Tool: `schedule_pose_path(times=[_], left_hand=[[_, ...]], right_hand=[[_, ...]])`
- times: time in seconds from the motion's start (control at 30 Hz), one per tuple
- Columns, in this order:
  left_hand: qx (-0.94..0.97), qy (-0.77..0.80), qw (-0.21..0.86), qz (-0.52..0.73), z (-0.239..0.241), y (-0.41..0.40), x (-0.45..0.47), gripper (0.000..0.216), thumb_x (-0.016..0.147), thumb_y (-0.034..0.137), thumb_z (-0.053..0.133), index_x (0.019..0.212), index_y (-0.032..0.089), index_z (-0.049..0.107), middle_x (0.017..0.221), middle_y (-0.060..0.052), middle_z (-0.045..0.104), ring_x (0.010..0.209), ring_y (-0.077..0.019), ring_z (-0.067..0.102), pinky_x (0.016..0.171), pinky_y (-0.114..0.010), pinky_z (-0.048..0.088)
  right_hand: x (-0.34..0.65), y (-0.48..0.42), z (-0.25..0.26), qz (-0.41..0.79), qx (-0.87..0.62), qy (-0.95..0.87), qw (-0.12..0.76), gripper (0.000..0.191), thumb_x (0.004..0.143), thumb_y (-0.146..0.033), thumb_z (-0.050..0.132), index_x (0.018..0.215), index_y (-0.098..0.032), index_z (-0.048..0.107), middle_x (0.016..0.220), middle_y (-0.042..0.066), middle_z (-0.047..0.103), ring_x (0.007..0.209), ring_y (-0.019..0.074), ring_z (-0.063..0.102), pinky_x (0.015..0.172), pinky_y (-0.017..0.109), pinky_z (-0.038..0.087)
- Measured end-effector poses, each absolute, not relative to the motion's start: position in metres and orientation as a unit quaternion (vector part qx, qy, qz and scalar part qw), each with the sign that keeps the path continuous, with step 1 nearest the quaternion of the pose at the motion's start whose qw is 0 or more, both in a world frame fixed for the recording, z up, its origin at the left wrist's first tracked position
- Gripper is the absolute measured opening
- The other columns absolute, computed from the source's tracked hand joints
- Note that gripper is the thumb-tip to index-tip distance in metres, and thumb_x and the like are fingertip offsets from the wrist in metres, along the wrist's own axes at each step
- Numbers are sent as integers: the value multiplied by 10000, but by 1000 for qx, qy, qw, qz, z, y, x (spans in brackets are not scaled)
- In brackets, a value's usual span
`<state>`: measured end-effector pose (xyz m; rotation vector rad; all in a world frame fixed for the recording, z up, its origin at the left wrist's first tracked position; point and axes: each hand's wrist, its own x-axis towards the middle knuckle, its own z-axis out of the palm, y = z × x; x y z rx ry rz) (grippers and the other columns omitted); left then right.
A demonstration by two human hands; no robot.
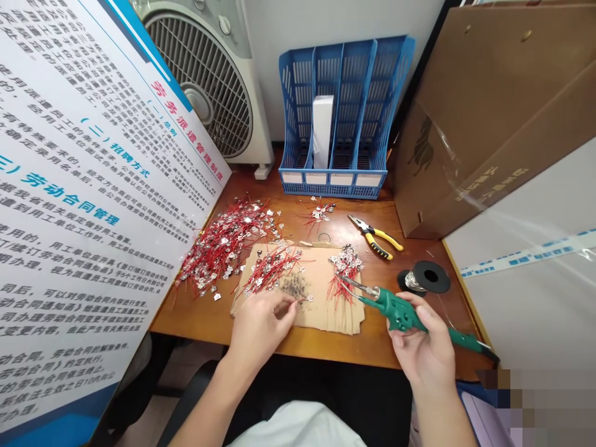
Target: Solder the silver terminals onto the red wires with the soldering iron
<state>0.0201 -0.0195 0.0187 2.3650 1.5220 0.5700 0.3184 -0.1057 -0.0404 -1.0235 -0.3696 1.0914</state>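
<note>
My left hand [265,320] pinches a small metal tab with a red wire [309,298] over the scorched middle of a cardboard sheet [321,315]. In my right hand [426,347] is a green soldering iron [400,311], with a thin solder feed tube beside its tip. That tip points left, over the lower part of a bundle of red-wired tabs [345,267] on the cardboard's right side. Another bunch of red-wired tabs [272,268] lies on the cardboard's left, just beyond my left hand.
A big heap of red-wired tabs [223,245] lies at the left, a few more [320,212] at the back. Yellow-black pliers [376,237] and a solder spool [431,277] lie right. Behind stand a blue file rack [333,180], fan [209,87] and brown box [465,124]; a printed board [93,186] borders the left.
</note>
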Motion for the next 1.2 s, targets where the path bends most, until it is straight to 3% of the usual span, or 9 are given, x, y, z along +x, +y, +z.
schedule_pose_path(times=[0.33,0.5,0.67,0.77,0.87,1.03,1.2], left_hand=[[803,561,158,125,33,-15,25,145,939,177,756,898,247,877,924,-21,905,857,-256,847,808,-340,589],[770,563,224,200,20,-17,23,190,1000,263,731,920,244,902,844,-14,869,751,-205,784,721,-285,542],[739,564,239,279,8,-20,23,230,987,337,740,876,240,917,566,38,593,537,-145,534,573,-266,387],[709,571,270,315,9,-21,27,267,978,398,748,863,229,919,539,65,413,510,-127,402,550,-268,315],[678,574,296,351,16,-17,37,293,961,440,763,855,215,918,552,76,324,518,-122,323,548,-275,280],[657,569,299,395,26,6,72,287,971,446,778,945,211,941,542,79,357,530,-129,323,576,-284,317],[676,570,322,340,18,21,111,224,956,392,832,1014,212,952,556,49,583,538,-148,514,612,-282,418]], right_hand=[[317,-104,-38,497,-462,-129,723,340,810,-491,959,1020,-226,927,745,55,786,485,168,657,357,229,494],[316,-102,-34,502,-453,-77,733,401,718,-522,1030,982,-239,929,709,22,756,459,130,610,369,217,488],[314,-99,-29,480,-447,-43,753,450,686,-594,1059,950,-259,917,729,5,760,462,102,569,380,205,476],[310,-96,-21,469,-452,-32,758,525,630,-644,1075,923,-242,908,675,-12,718,454,89,534,381,193,460],[306,-93,-13,454,-460,-10,763,582,550,-663,1099,884,-232,896,650,-22,693,448,79,508,376,181,434],[303,-93,-7,445,-458,-2,770,637,532,-725,1088,886,-234,891,645,-38,669,441,69,478,401,192,449],[304,-94,-7,439,-449,13,778,637,527,-726,1089,881,-235,892,592,-50,619,458,79,485,438,195,473]])
